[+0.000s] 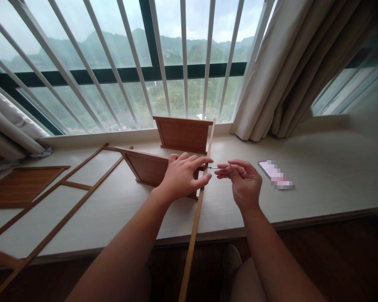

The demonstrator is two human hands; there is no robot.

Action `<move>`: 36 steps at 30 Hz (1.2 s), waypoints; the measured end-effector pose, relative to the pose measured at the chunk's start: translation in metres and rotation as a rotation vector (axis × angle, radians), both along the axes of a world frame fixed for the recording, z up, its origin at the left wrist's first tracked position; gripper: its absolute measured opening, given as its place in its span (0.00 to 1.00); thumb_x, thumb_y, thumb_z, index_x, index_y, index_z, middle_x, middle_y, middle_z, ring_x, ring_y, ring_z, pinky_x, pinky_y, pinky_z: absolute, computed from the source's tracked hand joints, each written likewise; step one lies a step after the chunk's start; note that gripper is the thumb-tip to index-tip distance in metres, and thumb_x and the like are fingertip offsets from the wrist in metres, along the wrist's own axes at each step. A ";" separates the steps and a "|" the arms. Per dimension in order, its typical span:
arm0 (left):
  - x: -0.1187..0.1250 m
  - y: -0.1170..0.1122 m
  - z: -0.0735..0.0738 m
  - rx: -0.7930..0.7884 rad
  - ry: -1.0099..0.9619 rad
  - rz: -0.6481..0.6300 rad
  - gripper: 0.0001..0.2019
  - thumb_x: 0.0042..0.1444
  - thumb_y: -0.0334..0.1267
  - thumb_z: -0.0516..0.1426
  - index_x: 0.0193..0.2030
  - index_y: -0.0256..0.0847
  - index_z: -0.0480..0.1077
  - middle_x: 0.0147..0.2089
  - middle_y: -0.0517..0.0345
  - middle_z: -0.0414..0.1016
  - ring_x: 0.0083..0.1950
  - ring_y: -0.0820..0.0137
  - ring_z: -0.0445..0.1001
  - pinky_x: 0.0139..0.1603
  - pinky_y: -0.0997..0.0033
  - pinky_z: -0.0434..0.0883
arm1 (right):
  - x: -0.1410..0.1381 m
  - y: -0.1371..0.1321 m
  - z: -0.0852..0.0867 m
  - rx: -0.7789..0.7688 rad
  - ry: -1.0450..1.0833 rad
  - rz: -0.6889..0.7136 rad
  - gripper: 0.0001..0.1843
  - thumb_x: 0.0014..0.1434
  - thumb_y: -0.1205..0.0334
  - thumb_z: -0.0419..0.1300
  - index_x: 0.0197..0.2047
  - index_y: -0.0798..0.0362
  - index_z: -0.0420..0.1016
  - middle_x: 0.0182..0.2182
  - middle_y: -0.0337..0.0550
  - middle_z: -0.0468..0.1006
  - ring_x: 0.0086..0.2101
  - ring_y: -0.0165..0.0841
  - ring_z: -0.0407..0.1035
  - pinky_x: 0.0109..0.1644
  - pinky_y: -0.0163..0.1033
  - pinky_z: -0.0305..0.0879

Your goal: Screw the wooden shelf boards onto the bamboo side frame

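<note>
My left hand (183,174) is closed over the end of a brown wooden shelf panel (146,167), its thumb and index finger reaching to a long narrow wooden rail (195,222). The panel stands on its edge against the rail. Between the fingers of my right hand (247,182) is a thin metal hex key (214,167), its tip at the rail's right side beside my left fingertips. Farther back, a second wooden shelf panel (184,135) also stands on edge, meeting the rail's far end.
A ladder-like wooden frame (77,185) lies on the white window ledge (327,176) at left, beside another wooden panel (28,184). A phone (276,174) rests right of my hands. Behind are window bars (184,54) and a beige curtain (280,75). The rail overhangs the ledge's front edge.
</note>
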State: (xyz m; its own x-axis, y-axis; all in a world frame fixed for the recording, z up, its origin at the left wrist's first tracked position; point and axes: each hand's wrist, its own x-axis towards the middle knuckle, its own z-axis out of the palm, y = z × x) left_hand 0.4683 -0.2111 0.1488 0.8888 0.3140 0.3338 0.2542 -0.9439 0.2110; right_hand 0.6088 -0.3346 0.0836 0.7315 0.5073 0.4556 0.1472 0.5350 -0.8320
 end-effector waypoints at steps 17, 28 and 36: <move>0.000 0.001 -0.001 0.010 -0.003 -0.004 0.19 0.62 0.54 0.51 0.59 0.60 0.68 0.51 0.66 0.78 0.49 0.61 0.68 0.47 0.58 0.54 | 0.002 0.003 -0.008 0.014 -0.003 -0.003 0.09 0.59 0.62 0.68 0.42 0.52 0.74 0.35 0.45 0.84 0.36 0.41 0.81 0.34 0.44 0.80; -0.001 0.001 0.000 0.009 -0.010 -0.007 0.19 0.63 0.54 0.51 0.58 0.59 0.68 0.51 0.66 0.78 0.49 0.62 0.68 0.47 0.57 0.54 | 0.001 -0.004 -0.009 -0.004 -0.087 0.057 0.12 0.61 0.65 0.65 0.48 0.52 0.74 0.42 0.47 0.84 0.44 0.42 0.79 0.41 0.47 0.80; -0.001 0.001 -0.001 0.004 -0.018 -0.010 0.19 0.62 0.54 0.51 0.58 0.59 0.68 0.50 0.66 0.78 0.48 0.62 0.68 0.46 0.57 0.54 | 0.006 -0.003 -0.015 -0.039 -0.067 -0.019 0.12 0.58 0.64 0.68 0.46 0.53 0.77 0.38 0.47 0.84 0.39 0.40 0.80 0.37 0.43 0.79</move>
State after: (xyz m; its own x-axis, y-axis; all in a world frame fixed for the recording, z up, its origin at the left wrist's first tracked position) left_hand 0.4672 -0.2101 0.1476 0.8856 0.3041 0.3511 0.2414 -0.9471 0.2114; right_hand 0.6146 -0.3373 0.0689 0.7101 0.5114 0.4840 0.2129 0.4993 -0.8399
